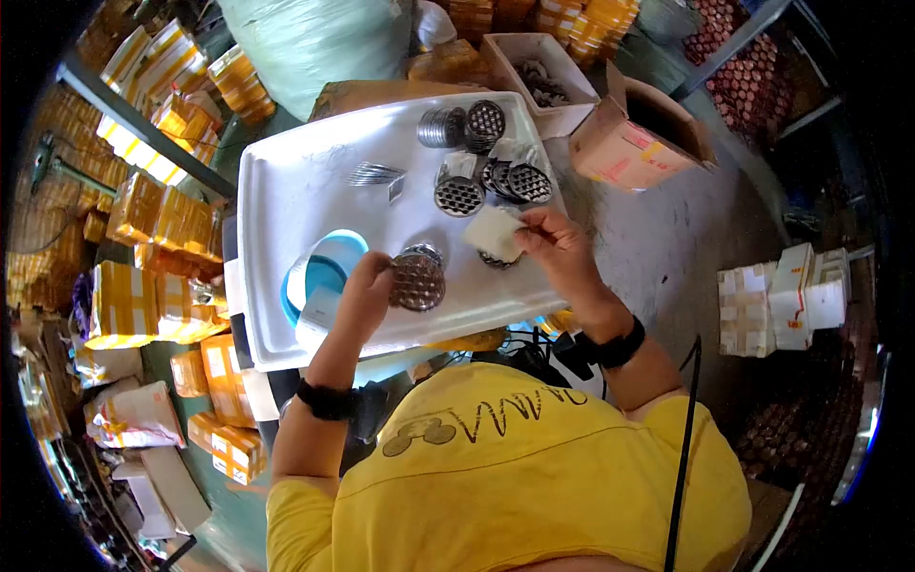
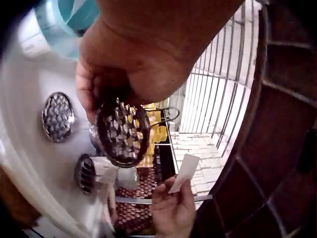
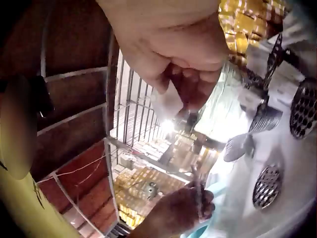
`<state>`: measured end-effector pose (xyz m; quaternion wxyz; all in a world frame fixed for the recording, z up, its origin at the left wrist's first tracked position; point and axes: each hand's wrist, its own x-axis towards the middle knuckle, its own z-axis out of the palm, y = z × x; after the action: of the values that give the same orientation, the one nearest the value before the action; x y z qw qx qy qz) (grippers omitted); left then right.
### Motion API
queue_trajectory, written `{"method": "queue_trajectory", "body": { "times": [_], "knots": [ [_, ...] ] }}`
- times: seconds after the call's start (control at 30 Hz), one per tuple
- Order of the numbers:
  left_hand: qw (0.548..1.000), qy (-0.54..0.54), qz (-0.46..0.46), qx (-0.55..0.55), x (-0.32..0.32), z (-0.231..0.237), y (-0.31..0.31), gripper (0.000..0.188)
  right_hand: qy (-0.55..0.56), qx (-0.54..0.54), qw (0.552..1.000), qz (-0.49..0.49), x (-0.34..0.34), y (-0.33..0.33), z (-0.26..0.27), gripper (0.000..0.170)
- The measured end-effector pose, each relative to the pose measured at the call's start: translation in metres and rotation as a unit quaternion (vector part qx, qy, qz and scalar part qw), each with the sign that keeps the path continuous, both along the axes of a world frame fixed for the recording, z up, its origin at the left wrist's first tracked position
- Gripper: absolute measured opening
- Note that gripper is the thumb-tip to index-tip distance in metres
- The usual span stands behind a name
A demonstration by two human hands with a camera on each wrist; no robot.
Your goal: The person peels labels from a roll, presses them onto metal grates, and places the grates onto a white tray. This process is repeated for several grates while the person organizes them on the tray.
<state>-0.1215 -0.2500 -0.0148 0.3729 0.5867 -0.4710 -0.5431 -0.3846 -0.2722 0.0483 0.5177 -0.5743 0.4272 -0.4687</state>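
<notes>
My left hand (image 1: 364,294) grips the edge of a round dark metal disc (image 1: 419,280) with a pattern of holes, held above the white tray (image 1: 276,334). In the left wrist view the disc (image 2: 121,133) faces the camera beneath the fingers. My right hand (image 1: 562,250) pinches a small white square sheet (image 1: 494,232) by its edge; in the right wrist view the sheet (image 3: 169,101) hangs from the thumb and fingers. Another holed disc (image 1: 498,260) lies partly hidden below the sheet. A turquoise bowl (image 1: 355,246), with white sheets at it, stands by the left hand.
Several holed discs (image 1: 459,196) stand in groups along the tray's right side, with a stack (image 1: 441,126) behind. Thin metal pieces (image 1: 376,174) lie fanned mid-tray. An opened cardboard box (image 1: 624,143) and a white foam box (image 1: 553,114) stand beyond the tray. Taped cartons (image 1: 124,305) crowd the left.
</notes>
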Motion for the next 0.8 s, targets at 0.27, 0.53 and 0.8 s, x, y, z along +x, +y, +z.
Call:
{"method": "queue_trajectory", "body": {
  "times": [0.27,0.53,0.8],
  "knots": [
    [0.995,0.099,0.002,-0.01,0.005,0.011,0.016,0.018,0.253,-0.03,0.963,0.083,0.05,-0.013,-0.009,0.015],
    [0.89,0.403,0.09,0.193,0.013,0.016,0.017,0.03,0.143,0.082,0.985,0.05,0.055,-0.013,-0.004,0.014],
    [0.849,0.471,0.053,0.235,0.004,0.023,0.027,0.031,0.226,-0.004,0.971,0.076,0.067,0.0,-0.009,0.013]
  ]
}}
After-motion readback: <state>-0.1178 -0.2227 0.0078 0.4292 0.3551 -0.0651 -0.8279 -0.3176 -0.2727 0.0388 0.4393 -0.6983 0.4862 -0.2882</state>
